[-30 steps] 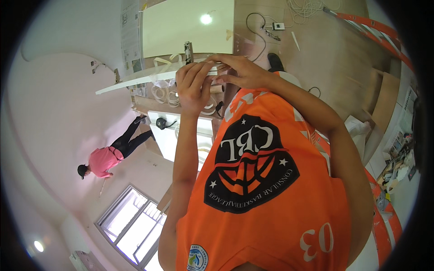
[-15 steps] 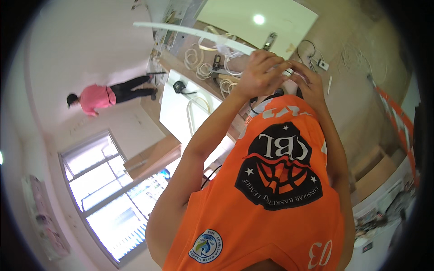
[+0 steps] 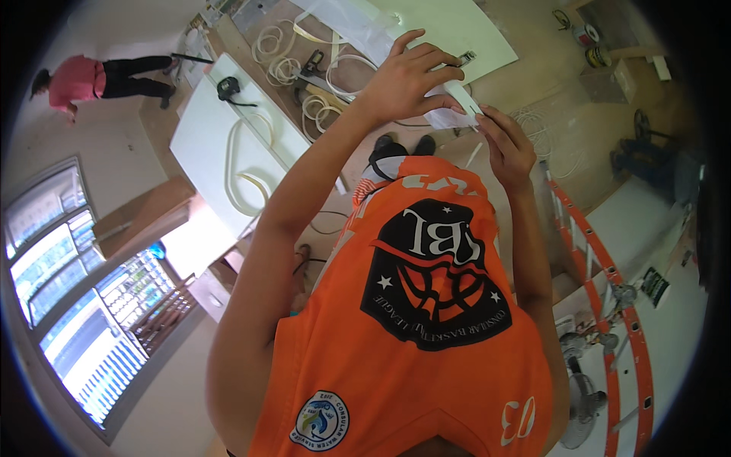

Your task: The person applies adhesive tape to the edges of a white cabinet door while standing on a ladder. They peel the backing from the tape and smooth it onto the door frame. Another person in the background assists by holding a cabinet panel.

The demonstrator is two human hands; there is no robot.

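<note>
My left hand [image 3: 403,80] is raised in front of my chest, its fingers curled around a small white strip [image 3: 451,114]. My right hand [image 3: 506,148] sits just below and to the right, with its fingertips pinching the strip's near end. The two hands almost touch. My orange sleeveless shirt [image 3: 426,305] fills the lower middle of the view. Under the hands lie a large white board [image 3: 457,27] and my dark shoes [image 3: 400,148] on the floor.
Coils of white banding [image 3: 320,107] and a second white board [image 3: 221,145] lie on the floor to the left. A person in a pink top [image 3: 84,80] bends at far left. An orange ladder [image 3: 601,259], a fan [image 3: 582,396] and a window [image 3: 68,289] border the room.
The view has swung, so the boards and the person in pink now sit higher in the picture. Both hands stay together on the white strip, now further right.
</note>
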